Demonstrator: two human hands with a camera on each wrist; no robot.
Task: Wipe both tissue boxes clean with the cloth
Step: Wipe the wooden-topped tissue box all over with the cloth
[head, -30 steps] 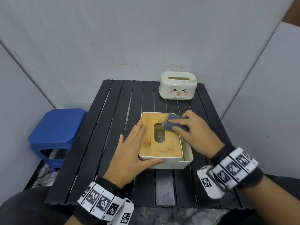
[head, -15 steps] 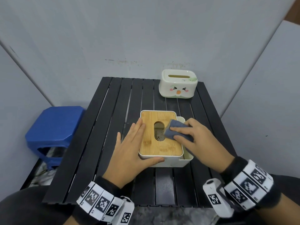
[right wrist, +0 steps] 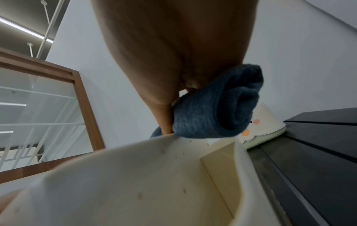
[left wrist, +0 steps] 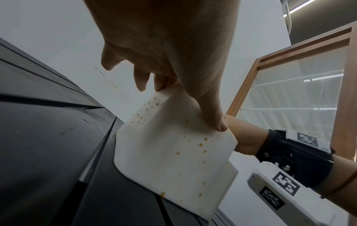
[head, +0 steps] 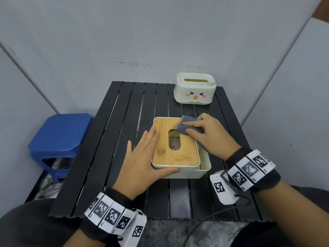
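Two tissue boxes sit on the black slatted surface [head: 110,139]: one white rectangular tissue box with a bamboo lid [head: 185,169] close in front of me, and one cream rounded tissue box with a squinting cartoon face [head: 195,90] well apart at the far right corner. One folded grey-blue cloth [head: 185,127] is all I have to wipe with, and it lies on the far right corner of the bamboo lid [head: 165,155], just beside the lid's single oval slot.

My right hand [head: 211,136] presses down on that cloth, fingers laid over it and curled round its bunched end; the right wrist view shows the fabric gathered in my grip above the box's open side compartment. My left hand [head: 142,161] steadies the near box, its four fingers lying straight along the lid's left edge and the thumb flat against the front wall, so this grip is loose and flat, clasping nothing. From the left wrist view, many small orange-brown spots dot the box's white walls.

One blue plastic stool [head: 60,138] stands left of the surface.
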